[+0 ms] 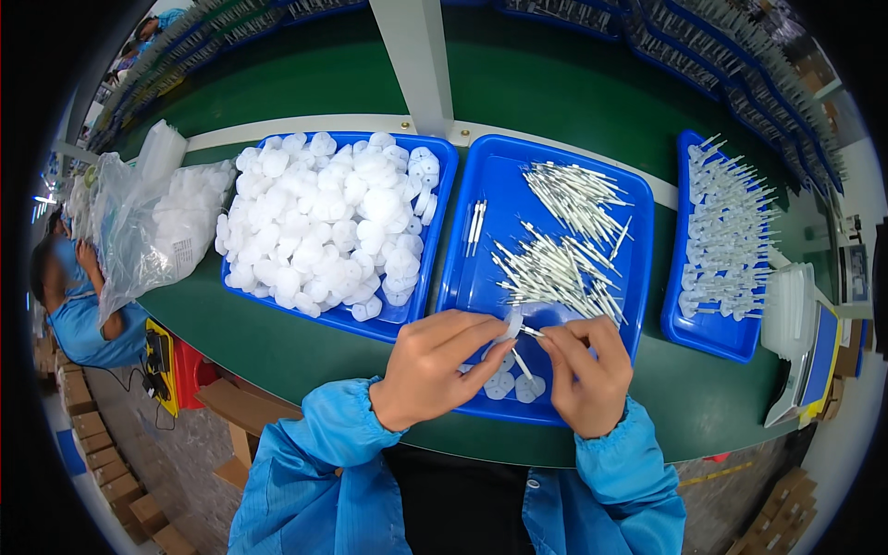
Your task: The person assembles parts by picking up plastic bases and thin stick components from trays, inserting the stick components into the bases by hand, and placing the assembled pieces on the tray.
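Note:
Over the front part of the middle blue tray [474, 268], my two hands meet. My left hand [442, 359] pinches a round translucent white plastic disc [514, 324] between thumb and fingers. A thin white stick with a metal-like tip [531, 331] is closed in the fingertips of my right hand [588, 372], its end at the disc. Whether the stick passes into the disc is too small to tell. Below the fingers, another white stick [524, 366] slants down above several discs [514, 387] lying in the tray. Two loose heaps of white sticks [559, 276] fill the tray's far right part.
A blue tray heaped with white discs [333, 222] stands to the left, beside a clear plastic bag [166, 227]. At the right, a blue tray [710, 339] holds rows of discs with sticks. Clear containers [790, 310] lie beyond it. A co-worker [79, 287] is at far left.

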{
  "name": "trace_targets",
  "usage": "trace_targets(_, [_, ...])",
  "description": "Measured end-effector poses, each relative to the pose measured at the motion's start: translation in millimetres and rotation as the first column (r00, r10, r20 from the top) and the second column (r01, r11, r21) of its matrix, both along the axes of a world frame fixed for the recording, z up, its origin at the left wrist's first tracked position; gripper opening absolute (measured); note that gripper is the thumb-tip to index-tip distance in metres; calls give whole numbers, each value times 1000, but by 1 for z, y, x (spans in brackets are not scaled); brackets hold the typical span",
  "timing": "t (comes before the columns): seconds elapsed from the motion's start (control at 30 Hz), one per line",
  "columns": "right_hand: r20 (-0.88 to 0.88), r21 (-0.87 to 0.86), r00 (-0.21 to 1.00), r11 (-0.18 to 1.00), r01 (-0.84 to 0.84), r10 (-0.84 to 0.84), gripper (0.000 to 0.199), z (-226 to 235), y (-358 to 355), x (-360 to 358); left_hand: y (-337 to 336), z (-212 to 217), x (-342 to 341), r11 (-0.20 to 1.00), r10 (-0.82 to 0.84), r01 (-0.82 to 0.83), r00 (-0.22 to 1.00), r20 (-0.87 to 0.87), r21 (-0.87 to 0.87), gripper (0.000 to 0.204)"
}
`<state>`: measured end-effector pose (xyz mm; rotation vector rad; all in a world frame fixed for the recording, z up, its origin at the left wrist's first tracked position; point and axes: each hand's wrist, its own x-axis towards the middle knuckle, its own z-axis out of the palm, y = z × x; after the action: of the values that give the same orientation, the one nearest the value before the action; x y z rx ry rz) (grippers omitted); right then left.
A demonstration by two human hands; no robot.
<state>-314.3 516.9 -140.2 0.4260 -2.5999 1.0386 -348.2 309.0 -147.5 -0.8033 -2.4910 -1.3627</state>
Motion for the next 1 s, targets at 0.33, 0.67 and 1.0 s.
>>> trace_targets(0.33, [130,-217,986,974,-72,102,26,0,11,-6,-4,-4,-1,990,-74,53,984,160,131,20])
trace_targets(0.67, [-66,-28,997,998,-48,46,25,5,1,-3,5,-2,7,998,-1,0,1000,19,56,21])
trace_targets(1.0, [-18,-214,999,976,-31,28,27,7,-2,7,-1,4,5,970,-18,39,996,-89,240,28])
